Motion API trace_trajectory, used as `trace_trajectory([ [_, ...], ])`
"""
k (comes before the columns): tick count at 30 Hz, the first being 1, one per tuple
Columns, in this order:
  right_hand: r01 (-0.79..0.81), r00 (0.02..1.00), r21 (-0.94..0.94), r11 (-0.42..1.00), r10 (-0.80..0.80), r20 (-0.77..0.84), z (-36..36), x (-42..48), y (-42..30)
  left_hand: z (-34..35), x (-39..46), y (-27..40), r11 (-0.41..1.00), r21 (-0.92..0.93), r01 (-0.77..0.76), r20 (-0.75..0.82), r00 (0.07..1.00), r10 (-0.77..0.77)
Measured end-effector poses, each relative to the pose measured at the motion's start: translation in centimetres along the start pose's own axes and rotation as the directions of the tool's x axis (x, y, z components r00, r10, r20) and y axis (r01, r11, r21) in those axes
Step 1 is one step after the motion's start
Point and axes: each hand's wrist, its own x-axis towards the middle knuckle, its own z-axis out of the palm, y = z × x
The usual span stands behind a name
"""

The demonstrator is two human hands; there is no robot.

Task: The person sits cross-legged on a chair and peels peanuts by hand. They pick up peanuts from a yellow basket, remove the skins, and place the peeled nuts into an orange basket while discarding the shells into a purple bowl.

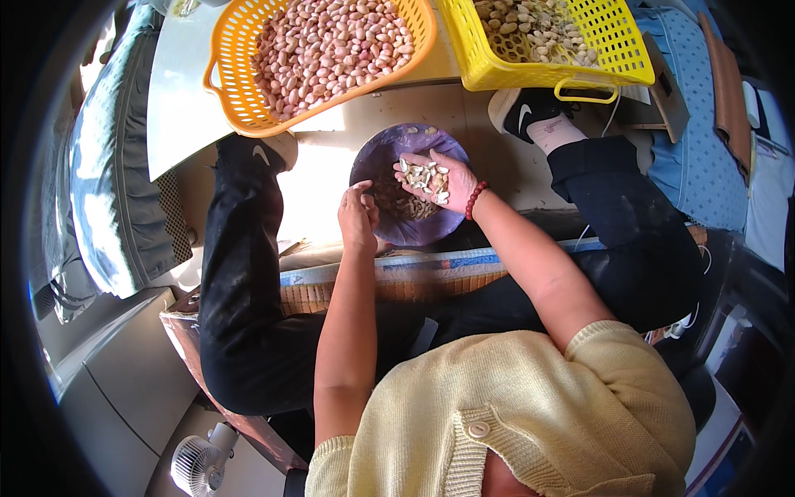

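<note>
My right hand (442, 180) is turned palm up over a bin lined with a purple plastic bag (435, 233). Pale broken peanut shells (424, 176) lie across its palm and fingers, and a red bead bracelet (476, 200) circles that wrist. At the bin's left rim is my left hand (359, 214), its index finger stretched out and the others curled; nothing shows in it. More shells (416, 208) lie inside the bin. Beyond, an orange plastic basket (231, 62) holds many shelled pink peanuts (335, 53). A yellow plastic basket (612, 46) contains unshelled peanuts (528, 25).
Both baskets rest on a pale table (180, 93) past the bin. My legs in black trousers (242, 279) spread to either side of it. I sit on a bench with a woven mat (435, 267). A small white fan (197, 463) stands at the lower left.
</note>
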Motion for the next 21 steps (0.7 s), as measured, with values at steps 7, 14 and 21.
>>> trace_trajectory([
  [7,0.013,1.000,-0.024,1.000,-0.012,0.029,-0.4,0.2,0.1,0.9,-0.1,-1.0,0.978,0.162,-0.129,0.228,0.969,0.091],
  [14,-0.053,0.998,-0.075,0.996,0.054,0.011,0.6,0.0,1.1,2.7,-1.0,-2.5,0.652,0.605,-0.457,0.317,0.890,0.329],
  [21,-0.126,0.992,-0.077,0.989,0.123,-0.033,0.8,0.2,1.9,3.3,-1.7,-2.2,0.455,0.786,-0.418,0.265,0.893,0.364],
])
